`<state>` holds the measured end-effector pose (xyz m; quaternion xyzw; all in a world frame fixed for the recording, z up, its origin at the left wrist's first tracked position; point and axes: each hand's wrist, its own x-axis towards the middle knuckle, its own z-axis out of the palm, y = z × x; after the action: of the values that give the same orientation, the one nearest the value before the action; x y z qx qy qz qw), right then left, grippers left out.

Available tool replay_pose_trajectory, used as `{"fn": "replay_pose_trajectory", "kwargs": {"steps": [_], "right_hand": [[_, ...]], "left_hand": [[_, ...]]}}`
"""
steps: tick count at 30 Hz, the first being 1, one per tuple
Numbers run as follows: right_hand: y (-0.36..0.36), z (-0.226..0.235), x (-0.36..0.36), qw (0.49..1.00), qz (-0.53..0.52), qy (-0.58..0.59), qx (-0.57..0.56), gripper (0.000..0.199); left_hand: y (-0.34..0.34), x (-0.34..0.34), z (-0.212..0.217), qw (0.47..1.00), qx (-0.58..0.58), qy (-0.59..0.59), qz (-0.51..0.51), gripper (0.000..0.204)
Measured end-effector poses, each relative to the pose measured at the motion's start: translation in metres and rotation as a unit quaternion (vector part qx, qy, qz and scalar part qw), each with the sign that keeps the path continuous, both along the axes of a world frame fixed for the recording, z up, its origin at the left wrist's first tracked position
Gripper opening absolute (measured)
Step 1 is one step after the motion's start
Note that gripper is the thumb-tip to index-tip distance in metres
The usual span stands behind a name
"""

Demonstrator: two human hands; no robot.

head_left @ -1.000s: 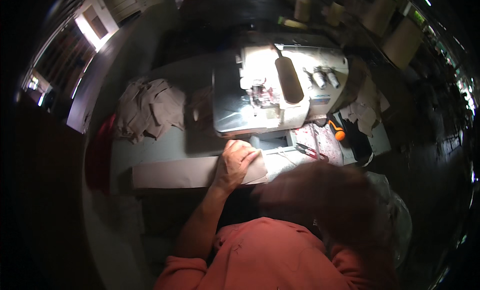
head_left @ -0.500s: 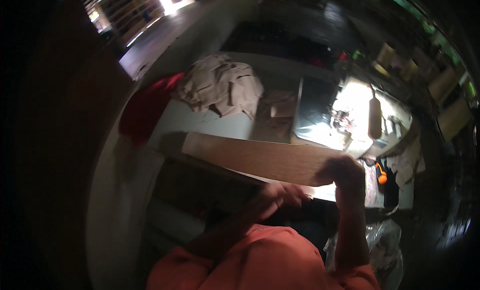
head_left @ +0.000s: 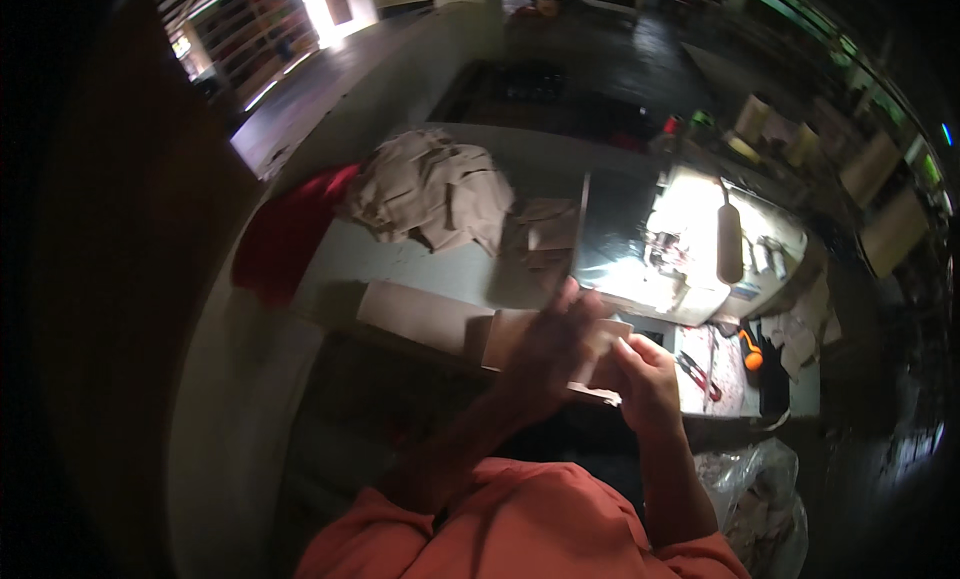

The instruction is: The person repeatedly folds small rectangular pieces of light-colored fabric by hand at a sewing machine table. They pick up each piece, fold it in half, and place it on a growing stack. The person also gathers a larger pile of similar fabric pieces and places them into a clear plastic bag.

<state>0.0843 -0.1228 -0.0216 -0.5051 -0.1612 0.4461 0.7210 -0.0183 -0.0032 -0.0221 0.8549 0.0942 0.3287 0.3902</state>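
A strip of beige fabric [head_left: 420, 314] lies along the front edge of the pale table, its right part doubled over on itself. My right hand [head_left: 648, 379] is closed on the right end of the strip, thumb and fingers pinching its edge. Across the folded part lies my left hand [head_left: 555, 344], its fingers stretched out and somewhat blurred by motion. Just beyond both hands stands a sewing machine [head_left: 625, 224], brightly lit at its needle area, which glare partly washes out.
A crumpled heap of beige fabric [head_left: 430, 189] sits at the back left, beside red cloth [head_left: 290, 234]. Red-handled snips [head_left: 700, 379] and an orange round item [head_left: 752, 357] lie at right. A clear plastic bag [head_left: 760, 489] hangs below. Thread cones [head_left: 750, 117] stand behind.
The strip, earlier held out flat by my right hand, is now doubled over at its right part. My left hand has moved up onto it; my right hand has come down and left.
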Motion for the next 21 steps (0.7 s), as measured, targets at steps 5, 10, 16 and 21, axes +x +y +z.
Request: {"fn": "replay_pose_trajectory", "kwargs": {"steps": [5,10,16,21], "right_hand": [[-0.017,0.001,0.004,0.992,-0.024,0.113,0.047,0.025],[-0.024,-0.001,0.008,1.000,-0.010,-0.007,0.010,0.021],[-0.023,0.008,0.008,0.993,0.002,-0.122,0.001,0.011],[-0.022,0.015,0.006,0.977,-0.019,-0.210,-0.044,0.009]], "left_hand": [[-0.029,0.015,0.003,0.958,0.244,0.148,-0.029,0.072],[-0.015,0.019,0.006,0.972,0.129,0.139,-0.141,0.074],[0.008,0.038,0.016,0.937,-0.250,0.146,-0.198,0.048],[0.015,0.041,0.029,0.880,-0.368,0.207,-0.218,0.023]]}}
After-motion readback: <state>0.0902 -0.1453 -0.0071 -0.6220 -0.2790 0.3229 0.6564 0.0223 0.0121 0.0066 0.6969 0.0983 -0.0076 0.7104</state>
